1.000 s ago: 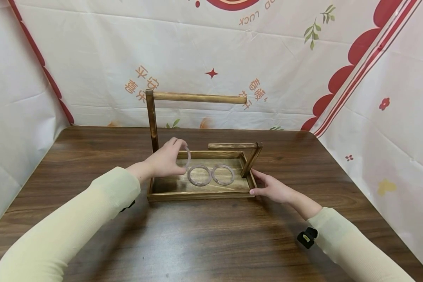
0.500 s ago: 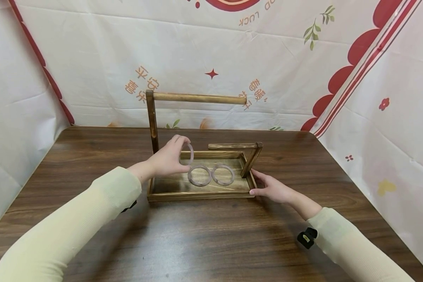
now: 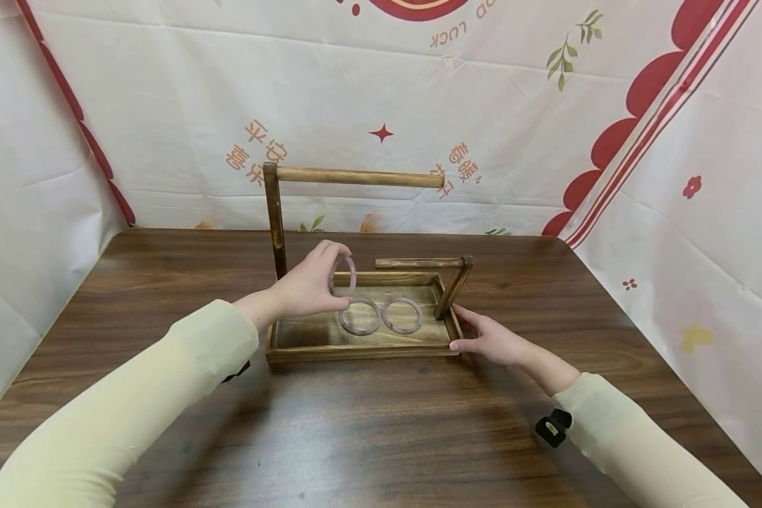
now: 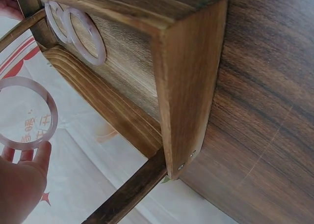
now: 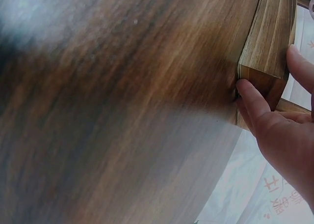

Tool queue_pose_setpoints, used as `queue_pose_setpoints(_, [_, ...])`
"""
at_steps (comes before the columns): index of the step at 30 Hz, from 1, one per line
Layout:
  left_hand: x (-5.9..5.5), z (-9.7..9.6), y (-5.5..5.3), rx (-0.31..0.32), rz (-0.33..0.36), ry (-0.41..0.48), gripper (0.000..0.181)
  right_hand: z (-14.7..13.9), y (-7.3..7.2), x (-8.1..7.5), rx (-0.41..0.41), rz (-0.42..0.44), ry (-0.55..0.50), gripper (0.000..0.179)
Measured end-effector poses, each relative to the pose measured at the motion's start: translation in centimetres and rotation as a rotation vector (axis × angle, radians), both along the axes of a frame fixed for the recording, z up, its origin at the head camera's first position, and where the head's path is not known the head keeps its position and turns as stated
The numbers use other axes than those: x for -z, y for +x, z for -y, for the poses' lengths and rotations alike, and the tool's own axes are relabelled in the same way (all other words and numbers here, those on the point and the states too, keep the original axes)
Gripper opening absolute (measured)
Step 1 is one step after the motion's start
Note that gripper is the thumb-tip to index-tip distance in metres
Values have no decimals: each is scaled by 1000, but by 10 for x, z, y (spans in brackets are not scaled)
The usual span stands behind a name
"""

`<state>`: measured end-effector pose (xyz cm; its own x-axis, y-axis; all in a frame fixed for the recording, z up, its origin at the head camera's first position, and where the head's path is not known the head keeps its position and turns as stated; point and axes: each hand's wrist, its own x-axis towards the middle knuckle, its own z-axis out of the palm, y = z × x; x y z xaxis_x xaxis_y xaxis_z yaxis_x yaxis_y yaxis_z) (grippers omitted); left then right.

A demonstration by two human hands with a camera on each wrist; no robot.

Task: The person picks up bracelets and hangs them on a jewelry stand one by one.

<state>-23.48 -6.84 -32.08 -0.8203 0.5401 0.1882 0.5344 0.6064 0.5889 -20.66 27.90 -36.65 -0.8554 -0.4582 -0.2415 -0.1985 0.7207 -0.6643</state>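
Note:
Between thumb and fingertips, my left hand (image 3: 307,282) holds a pale lilac bangle (image 3: 353,276) upright above the left part of a wooden jewellery stand's tray (image 3: 355,355). Two similar bangles lie side by side on the tray floor, a left bangle (image 3: 359,333) and a right bangle (image 3: 403,331). The left wrist view shows the held bangle (image 4: 53,111) apart from the stand. My right hand (image 3: 495,342) grips the tray's right end, its thumb at the rim and its fingers against the outer end wall (image 5: 260,84).
A tall post (image 3: 273,219) at the tray's left carries a long bar (image 3: 362,176); a short post (image 3: 454,289) at the right carries a lower bar (image 3: 415,263). Both bars have one free end. Brown tabletop (image 3: 368,430) surrounds the stand, with printed cloth (image 3: 355,92) behind.
My left hand has moved a little to the right with its bangle, over the left bangle in the tray. The right hand and the stand have stayed put.

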Motion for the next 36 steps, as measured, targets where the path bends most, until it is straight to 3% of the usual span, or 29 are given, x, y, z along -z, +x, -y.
queue_pose_setpoints(26, [-10, -11, 3, -12, -39, 51, 65, -2, -1, 0, 14, 22, -1, 82])
queue_pose_setpoints(36, [-14, -15, 3, 0, -15, 44, 65, -1, 0, 0, 13, 28, -8, 82])
